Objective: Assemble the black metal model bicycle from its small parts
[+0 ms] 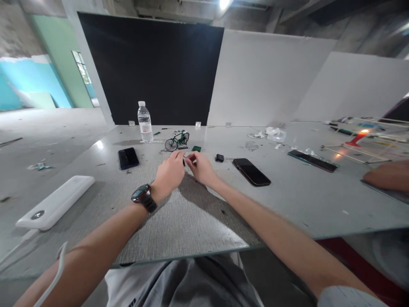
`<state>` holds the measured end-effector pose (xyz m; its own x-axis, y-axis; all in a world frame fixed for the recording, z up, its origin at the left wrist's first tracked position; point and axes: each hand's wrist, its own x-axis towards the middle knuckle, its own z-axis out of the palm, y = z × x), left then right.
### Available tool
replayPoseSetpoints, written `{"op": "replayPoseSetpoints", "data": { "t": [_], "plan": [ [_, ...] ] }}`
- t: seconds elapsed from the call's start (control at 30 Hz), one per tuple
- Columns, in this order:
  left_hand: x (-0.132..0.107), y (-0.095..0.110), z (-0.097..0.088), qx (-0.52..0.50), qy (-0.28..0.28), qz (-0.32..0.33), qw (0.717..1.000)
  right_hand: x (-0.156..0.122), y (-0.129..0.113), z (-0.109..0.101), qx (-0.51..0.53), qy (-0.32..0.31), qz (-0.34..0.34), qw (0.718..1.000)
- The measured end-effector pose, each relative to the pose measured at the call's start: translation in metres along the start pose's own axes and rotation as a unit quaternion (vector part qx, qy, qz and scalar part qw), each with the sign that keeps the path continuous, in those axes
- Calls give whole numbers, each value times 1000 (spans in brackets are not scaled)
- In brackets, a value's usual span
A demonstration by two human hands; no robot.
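Note:
My left hand (171,171), with a dark watch (142,195) on its wrist, rests low over the tabletop, its fingers bent together. Close beside it, my right hand (201,168) has thumb and forefinger pinched. The fingertips of both hands nearly meet, and whatever small part lies between them is too little to make out. Just beyond the hands stands a small green model bicycle (177,140), upright on its wheels. A small flat green piece (196,149) lies past my right fingertips. Right of that hand sits a small black block (219,158).
Phones lie left (128,158) and right (251,172) of my hands. A water bottle (145,123) stands behind, before a black panel (153,68). A white power bank (57,202) with a cable is at far left. Another person's arm (388,175) reaches in near a stick frame (348,154).

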<state>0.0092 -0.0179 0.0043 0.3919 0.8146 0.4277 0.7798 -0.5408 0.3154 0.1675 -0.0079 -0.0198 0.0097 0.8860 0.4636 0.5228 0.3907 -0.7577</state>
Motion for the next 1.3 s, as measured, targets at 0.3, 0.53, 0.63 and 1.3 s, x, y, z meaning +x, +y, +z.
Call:
{"op": "replayPoseSetpoints", "data": {
  "t": [0.3,0.53,0.63,1.3],
  "plan": [
    [1,1,1,-18,5,10,1000,3,-6,2,213,-70,183,957],
    [5,-11,-3,-44,20,17,999,8,0,-11,72,-76,93,990],
    [8,-24,-6,-48,9,4,999,9,11,-20,-50,-27,28,998],
    [31,-70,-16,-245,-38,66,966,10,21,-35,-203,-57,-9,977]
  ]
}}
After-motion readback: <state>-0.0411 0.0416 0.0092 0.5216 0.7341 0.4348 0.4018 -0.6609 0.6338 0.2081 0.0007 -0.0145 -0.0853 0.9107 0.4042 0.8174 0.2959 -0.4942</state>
